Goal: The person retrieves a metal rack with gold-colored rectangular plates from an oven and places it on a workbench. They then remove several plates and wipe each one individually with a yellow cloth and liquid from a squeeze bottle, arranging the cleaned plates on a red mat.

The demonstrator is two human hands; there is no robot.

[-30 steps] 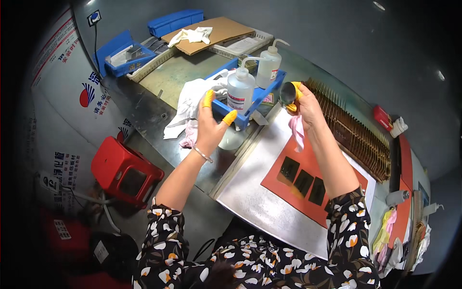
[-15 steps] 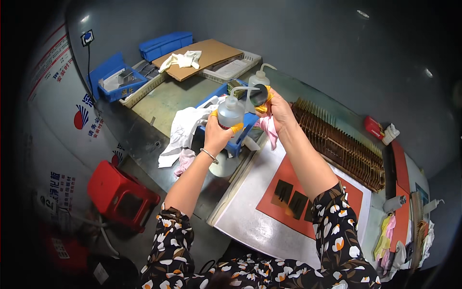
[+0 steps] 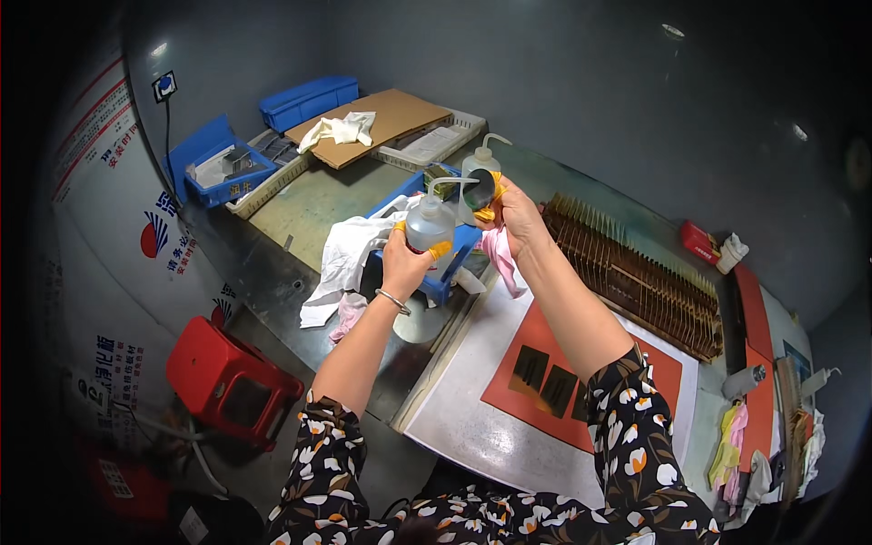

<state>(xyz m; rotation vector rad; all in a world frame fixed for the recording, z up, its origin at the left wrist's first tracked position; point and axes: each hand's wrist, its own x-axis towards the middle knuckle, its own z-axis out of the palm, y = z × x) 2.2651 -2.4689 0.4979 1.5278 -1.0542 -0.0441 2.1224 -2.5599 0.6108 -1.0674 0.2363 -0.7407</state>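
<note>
My left hand (image 3: pixel 407 270) is wrapped round a translucent wash bottle (image 3: pixel 431 222) with a bent spout. The spout's tip lies close to a dark, glossy, rounded piece (image 3: pixel 479 188), which my right hand (image 3: pixel 520 218) pinches at its right edge. Whether they touch I cannot tell. A pink cloth (image 3: pixel 498 254) hangs at my right hand; how it is held is hidden. Yellow covers sit on fingertips of both hands. Below them is a blue bin (image 3: pixel 438 287) with a white cloth (image 3: pixel 343 263) over its left side. A second wash bottle (image 3: pixel 480 163) stands behind.
To the right is a long rack (image 3: pixel 636 277) of thin upright plates. Several dark plates (image 3: pixel 530 366) lie on a red mat (image 3: pixel 509 400) over a white board. A cardboard sheet (image 3: pixel 400 113) and blue boxes (image 3: pixel 313 102) are at the back left. A red stool (image 3: pixel 204 363) stands lower left.
The whole view has shifted slightly. Both hands keep their grips, and the dark piece has tilted a little, showing more of its glossy face beside the spout.
</note>
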